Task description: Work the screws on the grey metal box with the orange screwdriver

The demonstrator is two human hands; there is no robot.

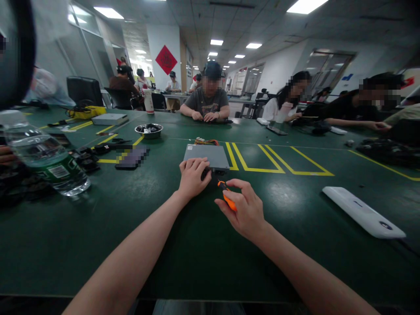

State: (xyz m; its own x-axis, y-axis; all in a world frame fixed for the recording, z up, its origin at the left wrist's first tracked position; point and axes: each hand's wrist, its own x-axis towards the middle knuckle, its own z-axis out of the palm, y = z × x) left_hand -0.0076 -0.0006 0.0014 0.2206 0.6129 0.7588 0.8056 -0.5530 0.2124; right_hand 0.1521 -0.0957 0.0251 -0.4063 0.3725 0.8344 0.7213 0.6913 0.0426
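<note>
A flat grey metal box (pixel 206 155) lies on the green table (pixel 197 245) just ahead of me, with coloured wires (pixel 206 141) at its far edge. My left hand (pixel 193 176) rests curled over the box's near left corner, gripping its edge. My right hand (pixel 245 209) pinches a small orange-handled screwdriver (pixel 226 196), whose tip points at the box's near edge.
A water bottle (pixel 46 159) lies at the left beside dark parts and a blurred flat item (pixel 132 158). A metal bowl (pixel 148 130) sits further back. A white device (pixel 362 212) lies at the right. Yellow tape lines (pixel 278 162) mark the table. Several people work across it.
</note>
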